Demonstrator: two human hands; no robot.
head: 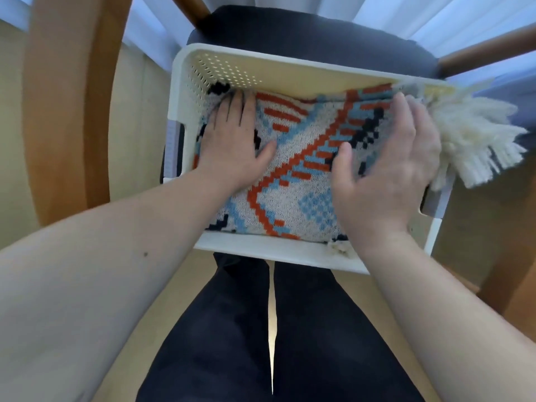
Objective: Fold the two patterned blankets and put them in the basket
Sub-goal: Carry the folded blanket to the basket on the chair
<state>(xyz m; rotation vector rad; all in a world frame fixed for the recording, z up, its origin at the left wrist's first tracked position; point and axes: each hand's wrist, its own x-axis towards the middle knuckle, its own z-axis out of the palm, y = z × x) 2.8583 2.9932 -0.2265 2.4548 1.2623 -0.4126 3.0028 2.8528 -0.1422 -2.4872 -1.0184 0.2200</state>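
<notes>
2 hands press a folded knitted blanket (293, 175), patterned orange, blue and black, into the white perforated plastic basket (278, 253): left hand (232, 143) flat, right hand (388, 169) spread. Next, probably tuck in the cream fringe (475, 140) hanging over the right rim.

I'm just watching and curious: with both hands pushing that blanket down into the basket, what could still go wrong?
The cream fringe hangs over the right rim of the white basket, so it may stay outside or snag. The basket sits on a dark chair seat with its near edge seemingly overhanging; the left hand and right hand pressing the patterned blanket could tip it toward the person. Whether a second blanket lies underneath cannot be seen.
</notes>
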